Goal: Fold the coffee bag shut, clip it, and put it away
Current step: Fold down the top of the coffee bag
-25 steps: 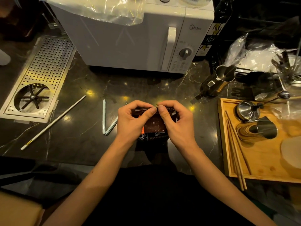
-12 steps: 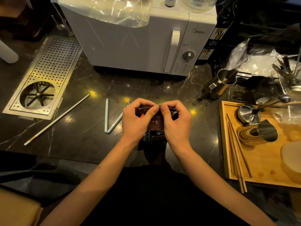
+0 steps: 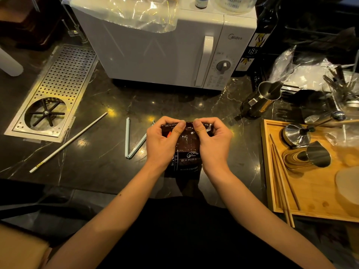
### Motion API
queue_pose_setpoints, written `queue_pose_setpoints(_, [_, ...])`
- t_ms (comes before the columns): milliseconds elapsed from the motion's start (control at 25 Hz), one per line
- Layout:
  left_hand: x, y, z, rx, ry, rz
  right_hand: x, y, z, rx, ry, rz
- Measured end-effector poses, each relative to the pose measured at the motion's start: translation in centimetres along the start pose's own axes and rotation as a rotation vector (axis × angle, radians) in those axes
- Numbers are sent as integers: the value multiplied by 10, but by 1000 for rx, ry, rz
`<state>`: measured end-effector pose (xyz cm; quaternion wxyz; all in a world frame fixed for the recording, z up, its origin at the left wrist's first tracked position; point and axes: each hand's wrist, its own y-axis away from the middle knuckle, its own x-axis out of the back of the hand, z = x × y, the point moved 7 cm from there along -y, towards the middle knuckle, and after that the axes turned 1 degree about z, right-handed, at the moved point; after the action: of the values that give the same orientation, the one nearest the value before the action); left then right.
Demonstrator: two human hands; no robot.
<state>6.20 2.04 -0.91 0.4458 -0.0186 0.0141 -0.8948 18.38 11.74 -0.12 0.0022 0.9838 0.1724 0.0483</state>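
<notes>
Dark marble counter (image 3: 97, 171): glossy brown foil coffee bag (image 3: 187, 152) held upright at centre, top pinched by left hand (image 3: 164, 142) & right hand (image 3: 213, 144), grip clamped. Risk: stiff foil may spring open; pale-blue hinged bag clip (image 3: 134, 144) lies just left.

Your 2 forearms are bare from wrist to elbow, with no sleeves, watch, rings or bracelets visible. Your left hand (image 3: 162, 143) and right hand (image 3: 213, 144) are ungloved, with short, unpainted nails. At 6 o'clock, a plain black garment covers your torso, showing no print or markings.
</notes>
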Motion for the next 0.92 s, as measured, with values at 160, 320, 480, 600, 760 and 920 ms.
queue_pose_setpoints(160, [-3, -10, -2, 19, 12, 29, -7, -9, -1, 18, 53, 19])
queue_pose_setpoints(320, [-3, -14, -3, -10, -12, 29, -10, -13, 0, 42, 81, 31])
queue_pose_setpoints(480, [-4, -6, -2, -43, -39, 14, -7, -7, 2, 65, 77, 18])
queue_pose_setpoints(600, [-5, -4, 0, -66, -60, -7, -7, -6, 2, 73, 86, 11])
queue_pose_setpoints(760, [-5, -6, -2, -112, -140, -6, -8, -5, 2, 93, 94, 11])
queue_pose_setpoints(920, [-5, -5, -3, -137, -196, -15, -7, -3, 4, 97, 82, 20])
